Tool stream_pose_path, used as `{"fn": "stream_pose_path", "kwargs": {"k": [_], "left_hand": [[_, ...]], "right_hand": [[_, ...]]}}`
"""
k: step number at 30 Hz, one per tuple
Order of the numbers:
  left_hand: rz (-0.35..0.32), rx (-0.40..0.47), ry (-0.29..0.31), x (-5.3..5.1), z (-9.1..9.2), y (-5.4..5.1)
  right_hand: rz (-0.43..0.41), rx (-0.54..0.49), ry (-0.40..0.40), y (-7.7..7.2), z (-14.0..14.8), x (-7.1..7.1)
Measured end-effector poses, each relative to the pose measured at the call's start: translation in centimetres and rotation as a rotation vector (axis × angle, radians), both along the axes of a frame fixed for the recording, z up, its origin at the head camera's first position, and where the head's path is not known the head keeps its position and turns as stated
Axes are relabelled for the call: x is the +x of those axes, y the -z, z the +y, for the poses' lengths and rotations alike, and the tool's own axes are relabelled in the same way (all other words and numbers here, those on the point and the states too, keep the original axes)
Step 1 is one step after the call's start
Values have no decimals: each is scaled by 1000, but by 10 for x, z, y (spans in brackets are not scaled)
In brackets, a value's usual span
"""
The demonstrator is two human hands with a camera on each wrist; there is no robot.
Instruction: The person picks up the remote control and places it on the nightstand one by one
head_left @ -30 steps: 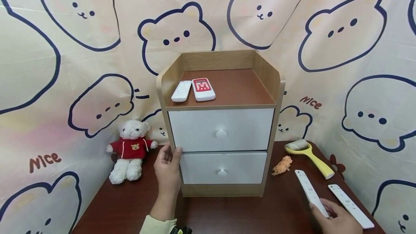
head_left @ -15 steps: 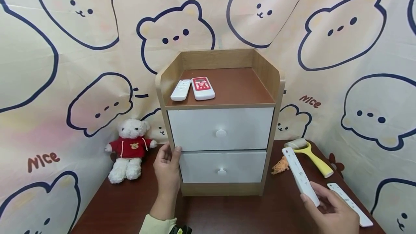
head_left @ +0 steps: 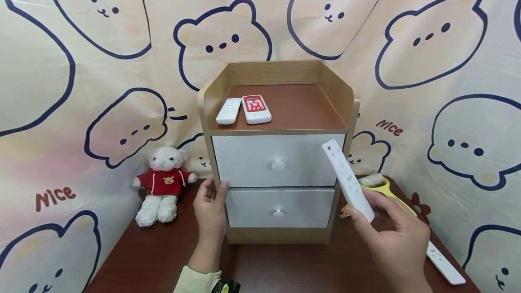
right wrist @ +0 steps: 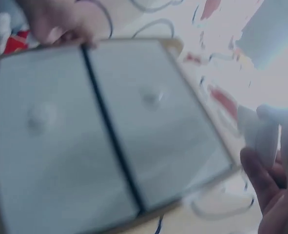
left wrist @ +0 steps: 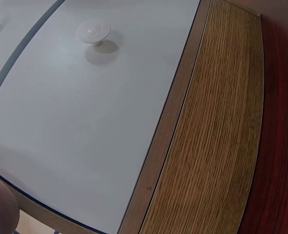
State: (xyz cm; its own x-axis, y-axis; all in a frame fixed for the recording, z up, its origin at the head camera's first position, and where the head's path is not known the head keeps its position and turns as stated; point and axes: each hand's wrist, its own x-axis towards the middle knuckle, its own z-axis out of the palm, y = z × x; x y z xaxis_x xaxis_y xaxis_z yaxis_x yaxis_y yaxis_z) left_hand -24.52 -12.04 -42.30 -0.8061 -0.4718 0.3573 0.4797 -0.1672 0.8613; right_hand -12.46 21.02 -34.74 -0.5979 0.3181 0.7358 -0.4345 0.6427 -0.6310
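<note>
In the head view my right hand (head_left: pixel 396 238) pinches the lower end of a long white remote (head_left: pixel 348 181), which is raised and tilted in front of the right edge of the wooden cabinet (head_left: pixel 278 236). The right wrist view, blurred, shows the remote (right wrist: pixel 265 139) between thumb and fingers. My left hand (head_left: pixel 210 220) grips the cabinet's left side edge, its thumb beside the gap between two closed white drawers. Two smaller white remotes, one plain (head_left: pixel 229 111) and one with a red face (head_left: pixel 256 109), lie at the left of the cabinet's top shelf.
A white teddy bear in a red top (head_left: pixel 166 186) sits left of the cabinet. At the right are a yellow-handled roller (head_left: pixel 382 186), an orange bundle (head_left: pixel 345 211) partly hidden behind the held remote, and another long white remote (head_left: pixel 445 263) on the dark table (head_left: pixel 154 261).
My right hand has lifted the long remote off the table and carried it up and left to the cabinet's right edge. The left hand stays on the cabinet side.
</note>
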Motion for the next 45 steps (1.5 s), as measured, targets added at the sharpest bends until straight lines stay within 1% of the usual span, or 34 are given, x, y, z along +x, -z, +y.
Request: {"fn": "stream_pose_path", "kwargs": {"k": [2,4,7,12,15,18,20,24,28,31,34,36,45], "left_hand": [[7,6,-3,-1,0,0],[11,15,-8,-2,0,-1],[8,24,-13,-3,0,-1],[2,29,-6,-3,1,0],[15,27,-3,-3,1,-1],[14,21,-8,-3,0,-2],[5,22,-9,-3,-1,-2],[-12,21,-2,-2,-1,-2],[-24,23,5,-1,-1,-2],[-31,23,9,-2,-1,-1],[-32,16,10,-2,-1,-1],[-30,16,12,-2,-1,-1],[-24,23,9,-2,-1,-1]], "right_hand": [[70,8,-36,-16,-10,-7],[100,10,-66,-34,-21,-15],[83,21,-83,-61,-37,-27],[8,115,-103,-104,-60,-46],[-55,169,-120,-126,-72,-62],[-137,213,-112,-144,-83,-81],[-172,256,-82,-153,-89,-92],[-223,348,-10,-165,-99,-107],[-293,394,10,-172,-108,-120],[-347,422,26,-173,-111,-127],[-378,452,47,-172,-111,-132],[-380,469,55,-171,-111,-133],[-403,522,50,-172,-116,-138]]}}
